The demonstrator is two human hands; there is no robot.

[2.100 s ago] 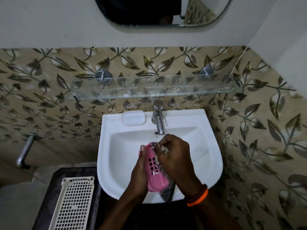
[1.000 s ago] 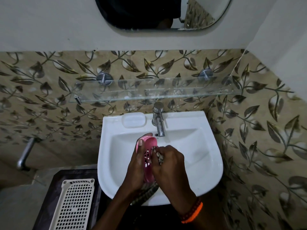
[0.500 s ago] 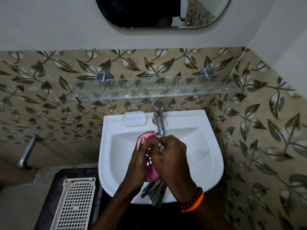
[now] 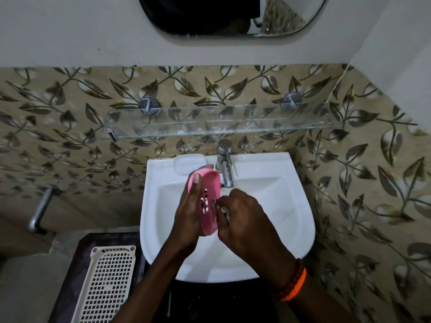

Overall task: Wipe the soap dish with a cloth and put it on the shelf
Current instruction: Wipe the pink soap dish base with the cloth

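Over the white basin [image 4: 268,190], pink slotted soap dish [image 4: 210,197] pinched edge-on in left hand [image 4: 189,220], right hand [image 4: 242,217] fingers curled near it, cloth unseen: likely slip into basin.

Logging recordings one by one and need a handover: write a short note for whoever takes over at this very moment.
Left hand: shut on the pink soap dish, held on edge over the white sink.
Right hand: closed at the dish's open side; only a scrap of the cloth shows in its fingers.
Glass shelf above the tap: nothing on it.
Done: dish in hand, wiping apparently underway.
Left: finish the wipe, then set the dish on the shelf.
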